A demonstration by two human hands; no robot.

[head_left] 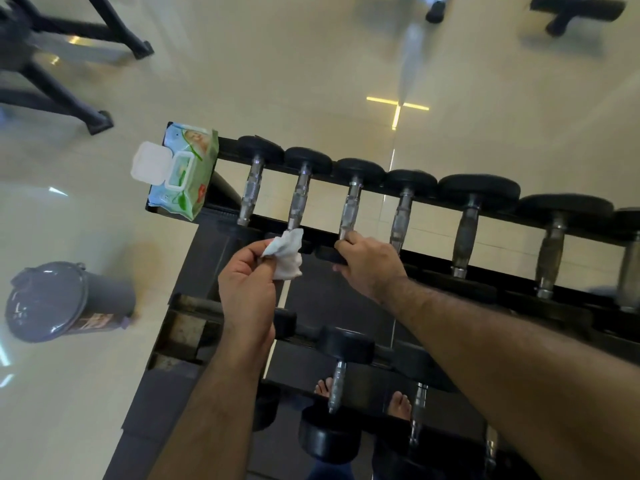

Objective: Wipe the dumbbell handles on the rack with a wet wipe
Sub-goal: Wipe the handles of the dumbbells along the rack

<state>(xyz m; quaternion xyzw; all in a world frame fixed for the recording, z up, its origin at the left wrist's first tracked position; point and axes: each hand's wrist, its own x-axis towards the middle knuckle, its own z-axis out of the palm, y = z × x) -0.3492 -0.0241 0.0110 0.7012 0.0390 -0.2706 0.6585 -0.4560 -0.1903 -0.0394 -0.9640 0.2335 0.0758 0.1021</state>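
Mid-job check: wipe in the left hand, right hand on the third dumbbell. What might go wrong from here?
1. The right hand grips the near head of the third dumbbell; if it rolls, fingers may get pinched against the rack.
2. The wipe is bunched in the left hand, so it may clean poorly.
3. The wipes pack sits open at the rack's end and could dry out or fall.
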